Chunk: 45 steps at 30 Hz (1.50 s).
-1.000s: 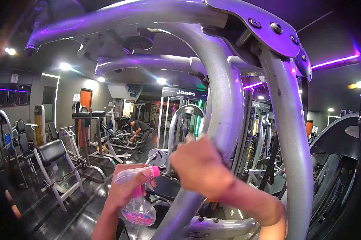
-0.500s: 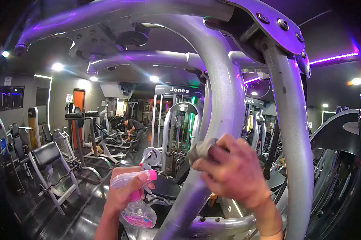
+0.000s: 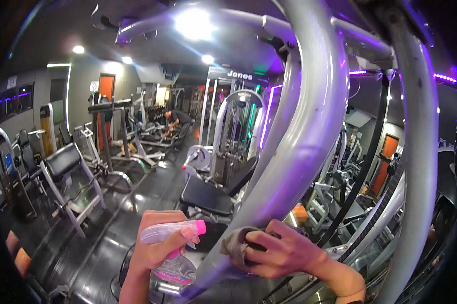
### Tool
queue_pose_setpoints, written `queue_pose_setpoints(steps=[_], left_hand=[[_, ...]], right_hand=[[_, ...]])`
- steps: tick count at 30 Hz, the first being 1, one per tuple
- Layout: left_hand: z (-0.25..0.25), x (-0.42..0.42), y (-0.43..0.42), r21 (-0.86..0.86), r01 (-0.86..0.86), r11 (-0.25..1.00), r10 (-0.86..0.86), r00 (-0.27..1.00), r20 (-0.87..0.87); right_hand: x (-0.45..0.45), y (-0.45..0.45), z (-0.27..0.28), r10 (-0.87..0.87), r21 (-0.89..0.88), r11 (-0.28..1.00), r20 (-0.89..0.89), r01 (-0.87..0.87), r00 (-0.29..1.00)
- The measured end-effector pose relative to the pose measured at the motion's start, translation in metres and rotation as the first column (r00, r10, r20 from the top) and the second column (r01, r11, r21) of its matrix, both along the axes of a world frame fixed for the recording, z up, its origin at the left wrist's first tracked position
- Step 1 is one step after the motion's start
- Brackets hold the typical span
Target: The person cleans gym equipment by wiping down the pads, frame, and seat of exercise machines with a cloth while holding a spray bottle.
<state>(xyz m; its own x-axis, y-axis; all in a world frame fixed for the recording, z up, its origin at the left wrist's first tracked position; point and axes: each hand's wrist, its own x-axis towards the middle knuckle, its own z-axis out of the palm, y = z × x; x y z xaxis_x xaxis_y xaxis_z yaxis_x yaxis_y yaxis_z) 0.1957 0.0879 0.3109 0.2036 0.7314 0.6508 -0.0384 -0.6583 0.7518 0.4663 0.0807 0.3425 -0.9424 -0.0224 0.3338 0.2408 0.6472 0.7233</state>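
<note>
My left hand [image 3: 160, 240] is wrapped around the neck of a clear spray bottle [image 3: 176, 269] that has a pink nozzle and a pink label. The thumb lies along the side of the white spray head. In my right hand [image 3: 281, 251] is a bunched grey cloth [image 3: 237, 247], pressed to the lower part of a thick silver machine tube [image 3: 309, 147]. This tube curves from the top of the view down to the lower middle. A second silver upright [image 3: 420, 152] stands to the right.
A padded black bench [image 3: 206, 195] with a weight plate [image 3: 198, 157] stands beyond my hands. At left is a black-padded machine [image 3: 64, 162]. Farther back, a person [image 3: 177, 121] bends over equipment. A cable machine [image 3: 238, 111] stands behind, under a "Jones" sign. A black strap [image 3: 362, 177] hangs at right.
My right hand and the cloth have moved down along the tube. The view has tipped lower and shifted, showing more floor and the bench. The left hand keeps hold of the bottle.
</note>
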Motion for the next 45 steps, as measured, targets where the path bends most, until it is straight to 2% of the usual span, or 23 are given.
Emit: queue_pose_setpoints(steps=[1,5,12,14,15,16,18,19,20,22,24,26,27,29,31,34,36,37,39,42,43,45], left_hand=[[-0.003,0.001,-0.003,0.01,-0.007,1.0,0.007,1.0,-0.007],[-0.023,0.004,-0.011,-0.058,-0.027,0.998,0.025,0.999,-0.034],[-0.045,0.019,-0.023,-0.126,-0.07,0.989,0.06,0.995,-0.083],[-0.05,0.023,-0.024,-0.118,-0.074,0.99,0.061,0.992,-0.113],[-0.052,0.027,-0.024,-0.117,-0.061,0.991,0.049,0.993,-0.107],[-0.054,0.03,-0.024,-0.114,-0.048,0.992,0.036,0.994,-0.102],[-0.06,0.034,-0.023,-0.132,-0.054,0.99,0.039,0.993,-0.112],[-0.062,0.035,-0.022,-0.14,-0.059,0.988,0.042,0.992,-0.123],[-0.066,0.036,-0.02,-0.146,-0.058,0.988,0.04,0.991,-0.128],[-0.07,0.038,-0.019,-0.157,-0.038,0.987,0.02,0.993,-0.118],[-0.072,0.041,-0.019,-0.175,-0.032,0.984,0.008,0.991,-0.133],[-0.074,0.043,-0.018,-0.193,-0.03,0.981,0.002,0.99,-0.142],[-0.075,0.045,-0.017,-0.21,-0.001,0.978,-0.026,0.991,-0.127],[-0.078,0.05,-0.014,-0.228,0.028,0.973,-0.054,0.992,-0.111],[-0.08,0.057,-0.012,-0.279,0.067,0.958,-0.072,0.997,-0.007],[-0.083,0.057,-0.009,-0.224,0.073,0.972,-0.076,0.997,-0.003],[-0.079,0.054,-0.009,-0.231,0.077,0.97,-0.085,0.996,-0.023],[-0.078,0.054,-0.009,-0.237,0.078,0.968,-0.09,0.995,-0.039],[-0.081,0.057,-0.009,-0.24,0.066,0.969,-0.074,0.997,-0.025],[-0.081,0.058,-0.012,-0.242,0.048,0.969,-0.055,0.998,-0.021],[-0.081,0.058,-0.013,-0.238,0.043,0.97,-0.051,0.998,-0.026],[-0.089,0.056,-0.01,-0.195,0.042,0.98,-0.051,0.998,-0.043]], right_hand=[[0.003,0.002,-0.006,0.022,0.015,1.0,-0.044,-0.021,0.999],[0.023,0.006,-0.024,0.054,-0.023,0.998,0.007,-0.054,0.998],[0.032,0.016,-0.058,0.136,-0.089,0.986,-0.047,-0.14,0.99],[0.035,0.012,-0.052,-0.021,-0.224,0.973,0.181,0.061,0.983],[0.033,0.014,-0.055,-0.012,-0.285,0.958,0.099,0.04,0.995],[0.037,0.014,-0.054,-0.011,-0.295,0.955,0.099,0.04,0.995],[0.044,0.011,-0.048,-0.103,-0.329,0.932,0.164,0.153,0.981],[0.044,0.009,-0.041,-0.123,-0.421,0.889,0.162,0.181,0.979],[0.046,0.009,-0.036,-0.124,-0.428,0.886,0.158,0.181,0.98],[0.054,0.007,-0.023,-0.213,-0.584,0.736,0.28,0.342,0.936],[0.062,-0.002,-0.012,-0.267,-0.601,0.698,0.286,0.389,0.92],[0.069,-0.01,-0.004,-0.444,-0.59,0.622,0.275,0.514,0.853],[0.07,-0.013,0.0,-0.433,-0.658,0.604,0.201,0.448,0.879],[0.067,-0.014,0.004,-0.398,-0.703,0.571,0.215,0.425,0.892],[0.058,-0.014,0.002,-0.361,-0.744,0.533,0.23,0.403,0.904],[0.036,-0.016,-0.022,-0.267,-0.749,0.544,0.273,0.378,0.924],[0.028,-0.015,-0.055,-0.089,-0.572,0.816,0.023,0.086,0.996],[0.027,-0.015,-0.064,-0.084,-0.572,0.816,0.03,0.085,0.996],[0.021,-0.017,-0.078,-0.14,-0.201,0.972,-0.094,0.119,0.986],[0.014,-0.013,-0.094,-0.119,-0.177,0.979,-0.106,0.099,0.987],[0.014,-0.014,-0.101,-0.112,-0.205,0.973,-0.011,0.107,0.994],[0.016,-0.018,-0.114,-0.122,-0.223,0.966,0.068,0.134,0.99]])
